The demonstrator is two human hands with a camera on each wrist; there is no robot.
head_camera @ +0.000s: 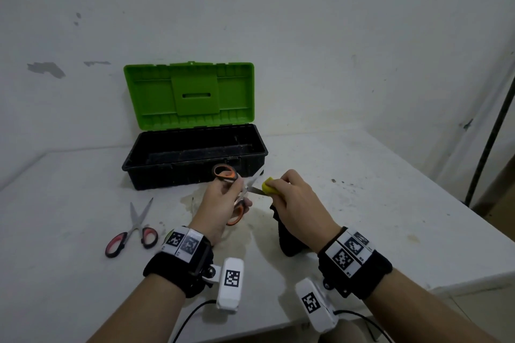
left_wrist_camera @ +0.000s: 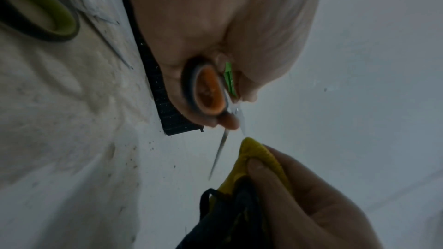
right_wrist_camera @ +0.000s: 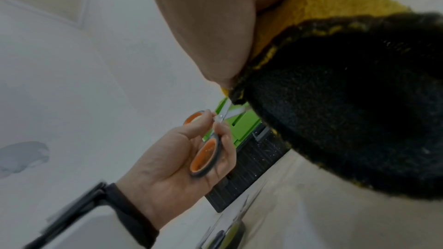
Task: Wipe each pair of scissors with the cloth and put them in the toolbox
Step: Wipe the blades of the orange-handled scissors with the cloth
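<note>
My left hand (head_camera: 223, 200) grips the orange-handled scissors (head_camera: 224, 171) by their handles (left_wrist_camera: 208, 92), blades spread apart, just in front of the toolbox. My right hand (head_camera: 289, 198) pinches the yellow and black cloth (head_camera: 269, 185) around the tip of one blade (head_camera: 256, 190); the cloth's black part (right_wrist_camera: 347, 120) hangs down to the table. The orange scissors (right_wrist_camera: 203, 156) lie across my left palm in the right wrist view. The toolbox (head_camera: 195, 159) stands with its green lid (head_camera: 189, 95) up and its black tray bare. Red-handled scissors (head_camera: 133, 234) lie on the table at left.
A pair of scissors with yellow-green handles (left_wrist_camera: 40, 12) lies on the table under my left wrist. The white table (head_camera: 362, 203) has stains near its middle and a wall close behind. Its right edge (head_camera: 487, 228) drops off beside a dark pole (head_camera: 490, 131).
</note>
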